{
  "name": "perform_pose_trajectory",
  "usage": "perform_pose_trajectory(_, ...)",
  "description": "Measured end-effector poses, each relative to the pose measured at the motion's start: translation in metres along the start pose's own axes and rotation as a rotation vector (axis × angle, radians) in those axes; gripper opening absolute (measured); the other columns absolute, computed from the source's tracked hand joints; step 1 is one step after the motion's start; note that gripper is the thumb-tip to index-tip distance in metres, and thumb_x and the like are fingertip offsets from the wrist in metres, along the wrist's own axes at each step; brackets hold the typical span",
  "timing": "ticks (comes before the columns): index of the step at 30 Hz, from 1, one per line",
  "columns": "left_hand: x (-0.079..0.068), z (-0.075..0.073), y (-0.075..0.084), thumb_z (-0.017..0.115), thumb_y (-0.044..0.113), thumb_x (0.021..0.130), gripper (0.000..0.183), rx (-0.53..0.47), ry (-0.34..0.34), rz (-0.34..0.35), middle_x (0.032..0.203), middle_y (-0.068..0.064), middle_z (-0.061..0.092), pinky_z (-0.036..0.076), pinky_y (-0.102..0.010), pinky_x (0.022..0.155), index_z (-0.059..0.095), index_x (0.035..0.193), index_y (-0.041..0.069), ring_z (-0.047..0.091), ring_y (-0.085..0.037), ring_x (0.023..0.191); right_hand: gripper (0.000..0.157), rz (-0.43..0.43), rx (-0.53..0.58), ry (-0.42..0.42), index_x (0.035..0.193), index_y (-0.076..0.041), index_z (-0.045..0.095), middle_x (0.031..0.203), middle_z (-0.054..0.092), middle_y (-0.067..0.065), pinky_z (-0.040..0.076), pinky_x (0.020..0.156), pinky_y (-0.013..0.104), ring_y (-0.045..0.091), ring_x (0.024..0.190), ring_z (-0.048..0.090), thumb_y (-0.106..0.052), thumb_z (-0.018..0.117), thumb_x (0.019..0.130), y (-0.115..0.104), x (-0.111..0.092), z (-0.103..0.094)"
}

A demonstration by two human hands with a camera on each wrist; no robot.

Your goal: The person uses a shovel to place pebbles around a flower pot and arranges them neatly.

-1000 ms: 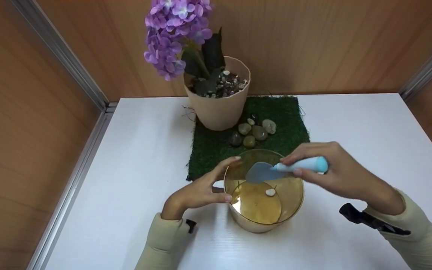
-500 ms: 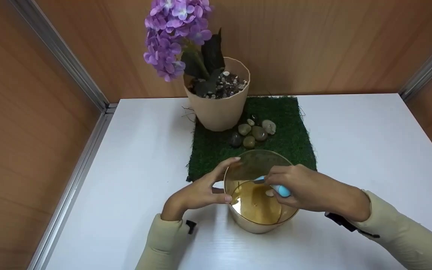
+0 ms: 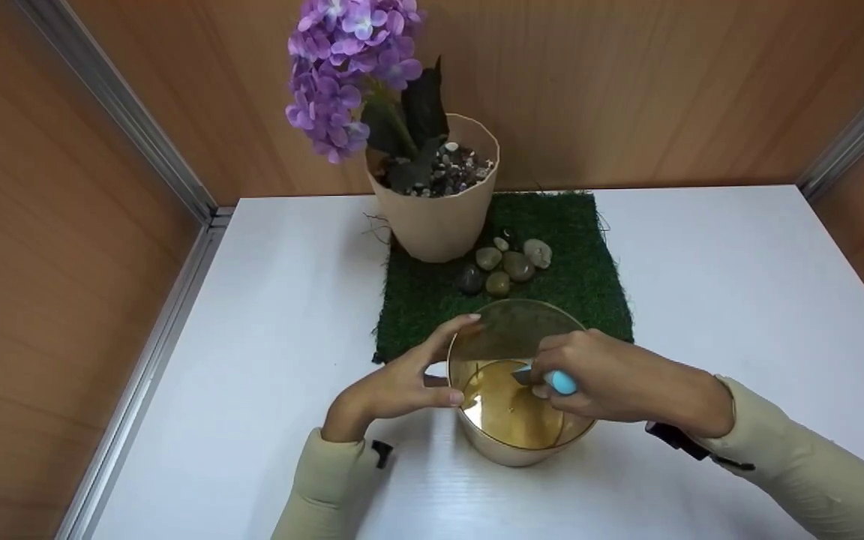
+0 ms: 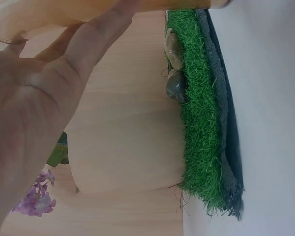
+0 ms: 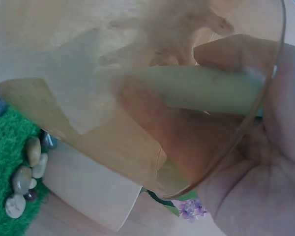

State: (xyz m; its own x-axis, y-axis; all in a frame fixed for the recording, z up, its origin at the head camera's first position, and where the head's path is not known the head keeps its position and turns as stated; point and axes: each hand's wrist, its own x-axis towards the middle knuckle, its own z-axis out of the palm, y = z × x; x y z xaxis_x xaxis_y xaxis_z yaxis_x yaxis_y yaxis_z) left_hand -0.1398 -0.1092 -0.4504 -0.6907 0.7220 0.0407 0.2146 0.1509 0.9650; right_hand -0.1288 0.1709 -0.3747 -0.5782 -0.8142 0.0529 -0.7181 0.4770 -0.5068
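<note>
A translucent amber bowl stands at the front of the grass mat. My left hand holds its left side, the thumb near the front rim and the fingers spread around the wall. My right hand reaches over the right rim and grips the pale-blue handle of a small trowel. Inside the bowl, the trowel's blade is mostly hidden by my fingers in the head view. Through the bowl's wall, the right wrist view shows the handle within my curled fingers, and the grey-blue blade, blurred.
Behind the bowl lies the green grass mat with several smooth stones. A beige pot with purple flowers and gravel stands on its back left. Wooden panels enclose the white table.
My right hand has moved left and lowered the trowel into the bowl. A white pebble seen earlier on the bowl's bottom is now hidden. My left hand has stayed in place.
</note>
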Motion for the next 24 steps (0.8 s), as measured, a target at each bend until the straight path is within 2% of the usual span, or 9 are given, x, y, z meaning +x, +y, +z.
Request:
perform_pose_trajectory(6, 0.000, 0.000, 0.000, 0.064, 0.055, 0.080, 0.086, 0.014, 0.002, -0.004, 0.150, 0.013, 0.022, 0.043, -0.044, 0.091, 0.012, 0.146, 0.041, 0.029, -0.019, 0.134, 0.008, 0.025, -0.001, -0.037, 0.088, -0.017, 0.072, 0.083, 0.060, -0.010, 0.047, 0.058, 0.019, 0.001, 0.070, 0.058, -0.015, 0.066, 0.082, -0.002, 0.000, -0.004)
perform_pose_trajectory(10, 0.000, 0.000, 0.000, 0.065, 0.055, 0.080, 0.086, 0.007, -0.003, -0.004, 0.150, 0.014, 0.021, 0.043, -0.043, 0.091, 0.012, 0.146, 0.041, 0.029, -0.019, 0.134, 0.010, 0.038, 0.014, -0.065, 0.084, -0.017, 0.071, 0.081, 0.059, -0.012, 0.048, 0.058, 0.020, 0.001, 0.068, 0.058, -0.011, 0.064, 0.079, -0.002, 0.000, -0.007)
perform_pose_trajectory(17, 0.000, 0.000, 0.000, 0.065, 0.056, 0.079, 0.086, 0.001, -0.002, -0.005, 0.150, 0.014, 0.020, 0.043, -0.043, 0.091, 0.012, 0.146, 0.041, 0.029, -0.018, 0.134, 0.014, 0.042, 0.113, -0.127, 0.089, -0.018, 0.072, 0.090, 0.064, -0.009, 0.050, 0.064, 0.022, 0.002, 0.079, 0.060, -0.010, 0.062, 0.082, 0.001, 0.001, -0.008)
perform_pose_trajectory(24, 0.000, 0.000, 0.001, 0.065, 0.057, 0.079, 0.087, 0.016, -0.001, -0.007, 0.150, 0.013, 0.020, 0.044, -0.039, 0.090, 0.011, 0.146, 0.041, 0.031, -0.020, 0.133, 0.016, 0.042, 0.137, -0.148, 0.091, -0.018, 0.072, 0.091, 0.064, -0.009, 0.050, 0.064, 0.023, 0.003, 0.079, 0.060, -0.009, 0.061, 0.083, 0.004, 0.002, -0.011)
